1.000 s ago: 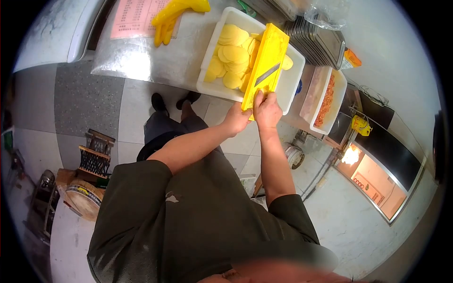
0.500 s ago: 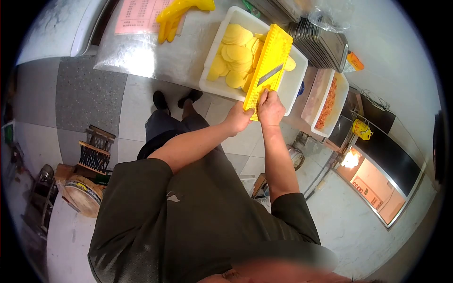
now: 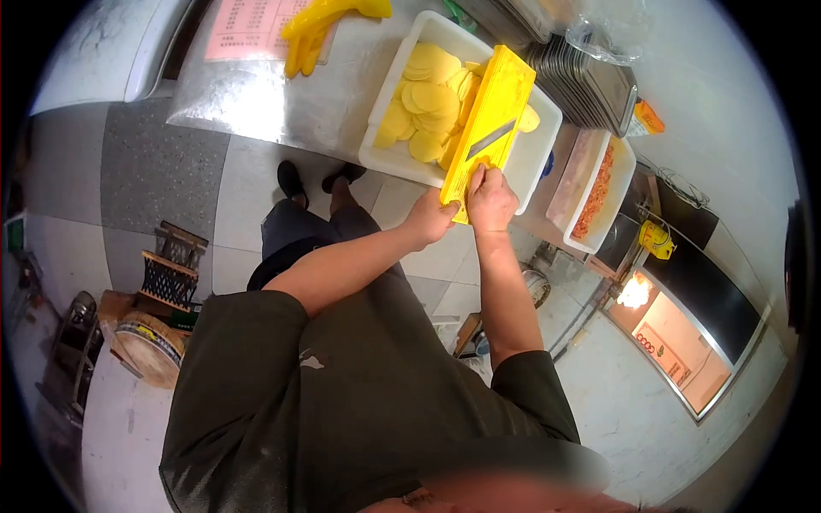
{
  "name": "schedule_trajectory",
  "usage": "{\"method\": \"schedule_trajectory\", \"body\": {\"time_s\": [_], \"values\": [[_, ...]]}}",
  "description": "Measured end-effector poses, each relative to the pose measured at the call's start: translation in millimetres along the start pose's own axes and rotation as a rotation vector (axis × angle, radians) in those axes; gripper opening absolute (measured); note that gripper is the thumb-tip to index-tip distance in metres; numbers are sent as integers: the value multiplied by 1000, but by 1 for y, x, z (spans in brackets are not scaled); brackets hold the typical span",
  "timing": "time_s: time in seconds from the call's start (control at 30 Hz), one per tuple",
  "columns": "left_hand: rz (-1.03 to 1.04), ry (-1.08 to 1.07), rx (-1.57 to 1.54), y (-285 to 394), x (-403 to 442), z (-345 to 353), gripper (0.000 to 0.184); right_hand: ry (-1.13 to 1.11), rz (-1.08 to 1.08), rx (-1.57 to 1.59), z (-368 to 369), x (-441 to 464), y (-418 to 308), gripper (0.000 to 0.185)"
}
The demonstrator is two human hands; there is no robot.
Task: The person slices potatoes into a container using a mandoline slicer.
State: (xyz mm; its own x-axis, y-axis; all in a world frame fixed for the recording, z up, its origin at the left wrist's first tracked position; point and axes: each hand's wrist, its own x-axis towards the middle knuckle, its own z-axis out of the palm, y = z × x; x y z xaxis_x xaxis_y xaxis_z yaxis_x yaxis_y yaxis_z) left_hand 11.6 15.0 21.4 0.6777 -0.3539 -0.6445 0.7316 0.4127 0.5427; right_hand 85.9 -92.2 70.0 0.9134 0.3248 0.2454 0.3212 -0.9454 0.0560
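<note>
Pink sheet point(image 3: 245, 31) with printed rows, red marks point(image 3: 645, 344) on pale panel point(image 3: 660, 334), none legible

Left of the white tub point(image 3: 374, 145), a strip of counter point(image 3: 344, 96) leaves room to pass up to the yellow glove point(image 3: 318, 20) — but the slicer point(image 3: 494, 107) bars the tub's middle, and stacked trays point(image 3: 594, 90) crowd its far right.

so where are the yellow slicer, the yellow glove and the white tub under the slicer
yellow slicer point(image 3: 494, 118): head view, flat bed just above the blade
yellow glove point(image 3: 320, 24): head view, near its middle
white tub point(image 3: 532, 156): head view, bare inside beside the slicer
</note>
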Motion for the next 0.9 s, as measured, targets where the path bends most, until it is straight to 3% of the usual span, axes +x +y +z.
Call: {"method": "schedule_trajectory", "body": {"time_s": [0.57, 0.67, 0.9], "values": [[9, 17, 179, 0, 1, -4, 38, -49, -59, 16, 0, 16, 5, 26], [77, 35, 200, -11, 5, -4, 40, -28, -42, -10, 14, 61, 10, 24], [-51, 23, 156, 3, -2, 0, 42, -68, -41, -66, 46, 172, 40, 24]]}}
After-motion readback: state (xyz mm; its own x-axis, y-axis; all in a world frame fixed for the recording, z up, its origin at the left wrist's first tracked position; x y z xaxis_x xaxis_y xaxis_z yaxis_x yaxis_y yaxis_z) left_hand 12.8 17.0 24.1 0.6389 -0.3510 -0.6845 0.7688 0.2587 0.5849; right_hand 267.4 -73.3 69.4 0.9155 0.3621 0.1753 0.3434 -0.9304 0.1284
